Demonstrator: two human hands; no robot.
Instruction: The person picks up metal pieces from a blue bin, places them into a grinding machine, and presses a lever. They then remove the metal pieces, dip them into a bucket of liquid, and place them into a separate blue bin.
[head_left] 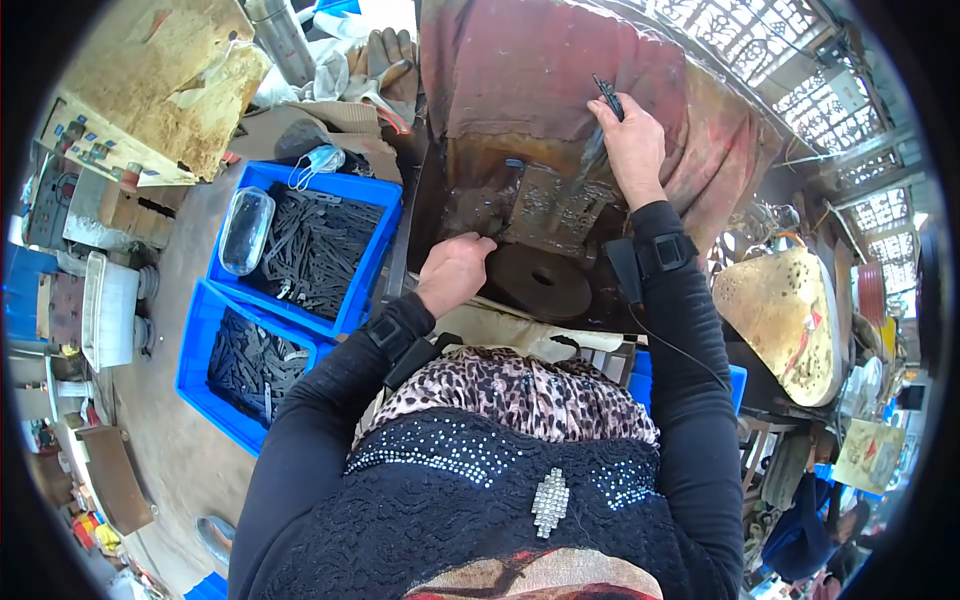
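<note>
My right hand point(636, 150) is raised at the far side of a wet, brown-stained basin. Its fingers pinch a small, narrow dark piece point(606, 95) that sticks up past the fingertips. My left hand point(455, 272) is closed at the basin's near left, beside a flat brown disc point(540, 280) with a hole in its middle. Whatever those fingers hold, if anything, is hidden. Between the hands lies a wet, rough rectangular block point(555, 212). Beneath my right hand runs a bluish streak point(592, 155), perhaps water.
At the left stand two blue bins point(350, 310) point(190, 375) of thin dark strips; a clear plastic box point(246, 232) rests on one. A reddish cloth point(520, 70) drapes the basin's back. Gloves point(388, 65) lie at the far left, and a stained board point(780, 315) stands right.
</note>
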